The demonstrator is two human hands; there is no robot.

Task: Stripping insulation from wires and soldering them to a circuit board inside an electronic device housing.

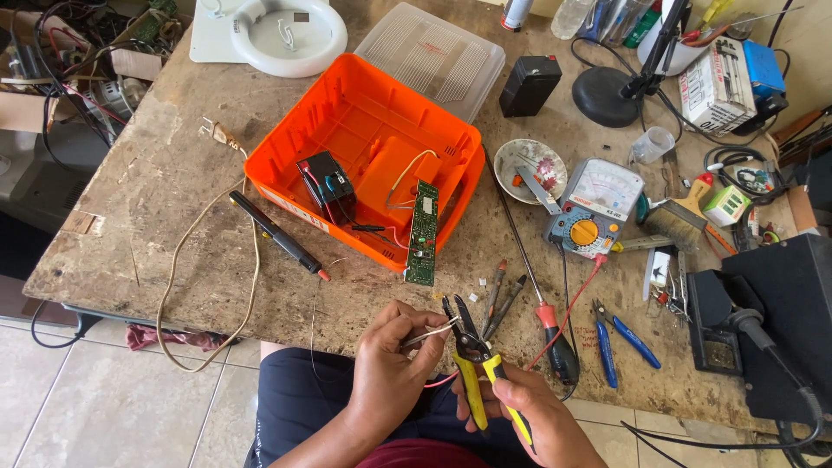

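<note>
My left hand pinches a thin pale wire and holds its end in the jaws of a yellow-handled wire stripper. My right hand grips the stripper's yellow handles just over the near edge of the workbench. Beyond my hands lies an open orange plastic case with a small black battery inside. A green circuit board leans over the case's front wall, joined by thin wires.
An analog multimeter with probes sits right of the case. A red-handled screwdriver, blue pliers, a small dish, a brush and a soldering station crowd the right. A circular lamp tube and clear cover lie at the back.
</note>
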